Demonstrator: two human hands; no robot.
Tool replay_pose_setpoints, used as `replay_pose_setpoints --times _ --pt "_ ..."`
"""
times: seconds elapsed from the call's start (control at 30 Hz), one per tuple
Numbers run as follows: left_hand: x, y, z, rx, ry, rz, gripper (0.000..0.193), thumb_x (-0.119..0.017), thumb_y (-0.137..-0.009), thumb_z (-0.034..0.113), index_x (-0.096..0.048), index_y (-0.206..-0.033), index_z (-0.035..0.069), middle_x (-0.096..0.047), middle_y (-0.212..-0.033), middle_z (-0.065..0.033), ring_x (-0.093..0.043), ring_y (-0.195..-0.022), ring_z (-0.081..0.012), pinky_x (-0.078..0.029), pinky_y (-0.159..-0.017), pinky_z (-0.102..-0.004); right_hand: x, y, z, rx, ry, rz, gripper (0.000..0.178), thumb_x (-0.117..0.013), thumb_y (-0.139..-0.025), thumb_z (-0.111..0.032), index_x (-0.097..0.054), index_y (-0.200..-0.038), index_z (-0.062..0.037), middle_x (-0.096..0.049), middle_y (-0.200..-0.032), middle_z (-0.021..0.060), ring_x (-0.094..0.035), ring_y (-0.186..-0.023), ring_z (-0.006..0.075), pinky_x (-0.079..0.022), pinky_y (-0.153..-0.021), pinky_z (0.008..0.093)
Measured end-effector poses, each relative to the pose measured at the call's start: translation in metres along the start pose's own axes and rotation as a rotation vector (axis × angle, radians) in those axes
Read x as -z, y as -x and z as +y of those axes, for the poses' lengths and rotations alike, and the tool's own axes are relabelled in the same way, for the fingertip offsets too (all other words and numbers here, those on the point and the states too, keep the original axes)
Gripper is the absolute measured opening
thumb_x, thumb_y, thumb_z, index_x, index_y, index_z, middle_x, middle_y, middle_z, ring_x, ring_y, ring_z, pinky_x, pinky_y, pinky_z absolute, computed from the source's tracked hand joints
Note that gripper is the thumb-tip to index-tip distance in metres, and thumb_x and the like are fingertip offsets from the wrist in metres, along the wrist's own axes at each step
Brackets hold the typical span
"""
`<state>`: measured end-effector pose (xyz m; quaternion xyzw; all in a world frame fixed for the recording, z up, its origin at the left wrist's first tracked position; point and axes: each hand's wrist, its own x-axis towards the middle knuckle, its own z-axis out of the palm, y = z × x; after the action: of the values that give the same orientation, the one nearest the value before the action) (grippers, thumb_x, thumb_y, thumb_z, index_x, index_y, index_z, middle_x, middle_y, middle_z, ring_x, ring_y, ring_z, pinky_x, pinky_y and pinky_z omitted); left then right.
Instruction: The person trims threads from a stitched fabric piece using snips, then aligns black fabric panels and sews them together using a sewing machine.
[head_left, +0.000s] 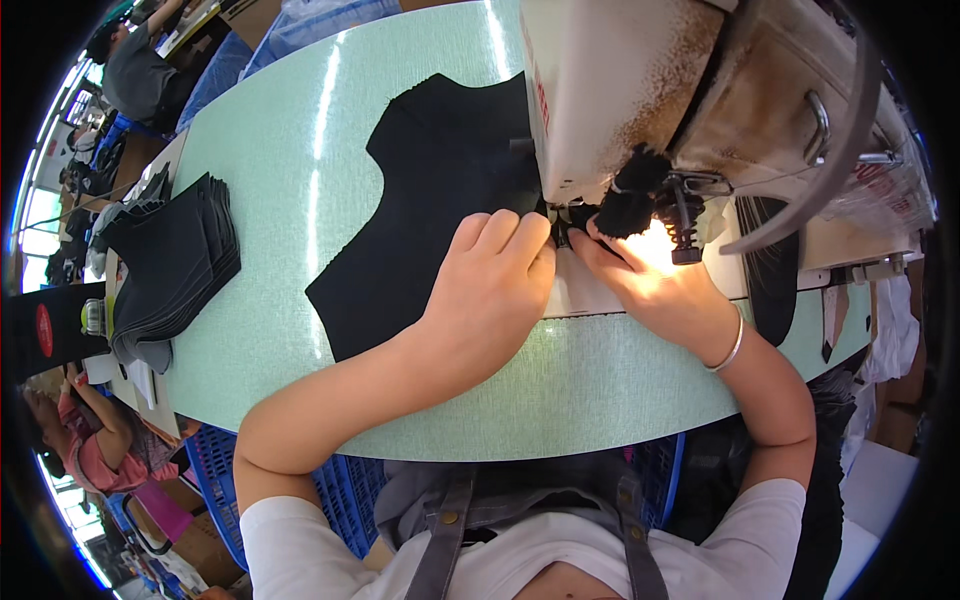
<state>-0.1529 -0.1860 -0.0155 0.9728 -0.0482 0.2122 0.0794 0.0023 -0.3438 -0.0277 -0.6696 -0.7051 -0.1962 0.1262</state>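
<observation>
A large black fabric piece (430, 190) with curved cut-outs lies on the pale green table, its right side running in under the head of a sewing machine (625, 110). My left hand (495, 290) is closed, fingers curled and pinching the fabric's edge just left of the presser foot (562, 225). On the other side of the foot, my right hand (655, 290) has its fingertips drawn together on a black edge of the fabric. Lamp glare and a black fuzzy wrap (628, 195) on the machine partly cover those fingers. The needle itself cannot be made out.
A stack of black cut pieces (180, 260) lies at the table's left edge. More dark pieces (770, 270) hang at the right beside the machine bed. A grey hose (840, 170) curves down at the right. Blue crates (355, 500) stand below the table. Other people sit at the left.
</observation>
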Motion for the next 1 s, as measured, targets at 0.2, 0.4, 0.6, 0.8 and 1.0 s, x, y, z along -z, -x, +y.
replay_pose_setpoints --times 0.2,0.4,0.6,0.8,1.0 --pt "0.006 0.006 0.008 0.041 0.023 -0.093 0.036 -0.062 -0.063 -0.003 -0.065 -0.099 -0.004 -0.051 -0.085 -0.0069 -0.051 -0.081 -0.0235 -0.042 -0.074 -0.0370 0.006 0.006 0.002 0.017 -0.154 -0.065 0.025 -0.064 -0.074 -0.007 -0.065 -0.099 -0.0047 -0.065 -0.098 0.0045 -0.066 -0.078 0.0179 -0.053 -0.058 0.0317" --pt "-0.001 0.005 0.009 0.009 0.037 -0.020 0.037 -0.061 -0.064 -0.003 -0.063 -0.100 -0.004 -0.050 -0.085 -0.0084 -0.051 -0.081 -0.0238 -0.042 -0.073 -0.0363 0.001 0.001 -0.001 0.045 -0.120 0.021 0.028 -0.064 -0.074 -0.006 -0.065 -0.102 -0.0030 -0.065 -0.103 0.0058 -0.066 -0.081 0.0187 -0.054 -0.059 0.0307" --pt "-0.009 0.004 0.003 0.017 0.019 0.017 0.038 -0.061 -0.064 -0.002 -0.063 -0.101 -0.004 -0.052 -0.087 -0.0089 -0.052 -0.083 -0.0250 -0.044 -0.077 -0.0377 0.002 -0.005 -0.010 -0.006 -0.046 -0.046 0.032 -0.065 -0.075 -0.004 -0.069 -0.107 -0.0032 -0.066 -0.109 0.0062 -0.065 -0.097 0.0231 -0.054 -0.085 0.0331" --pt "-0.009 -0.003 0.000 -0.050 -0.066 0.010 0.030 -0.064 -0.070 0.001 -0.064 -0.100 -0.002 -0.055 -0.090 -0.0092 -0.055 -0.085 -0.0254 -0.045 -0.081 -0.0382 -0.003 -0.001 -0.002 0.036 -0.016 0.056 0.033 -0.062 -0.079 -0.011 -0.068 -0.111 -0.0042 -0.067 -0.118 0.0114 -0.068 -0.081 0.0181 -0.054 -0.061 0.0292" --pt "0.053 -0.026 -0.040 0.166 0.106 0.263 0.006 -0.065 -0.078 0.004 -0.065 -0.073 0.000 -0.065 -0.079 -0.0133 -0.061 -0.074 -0.0316 -0.048 -0.071 -0.0405 0.040 0.020 -0.003 -0.258 0.081 0.070 0.014 -0.066 -0.074 -0.012 -0.062 -0.083 -0.0027 -0.058 -0.081 0.0070 -0.059 -0.066 0.0216 -0.048 -0.053 0.0319"
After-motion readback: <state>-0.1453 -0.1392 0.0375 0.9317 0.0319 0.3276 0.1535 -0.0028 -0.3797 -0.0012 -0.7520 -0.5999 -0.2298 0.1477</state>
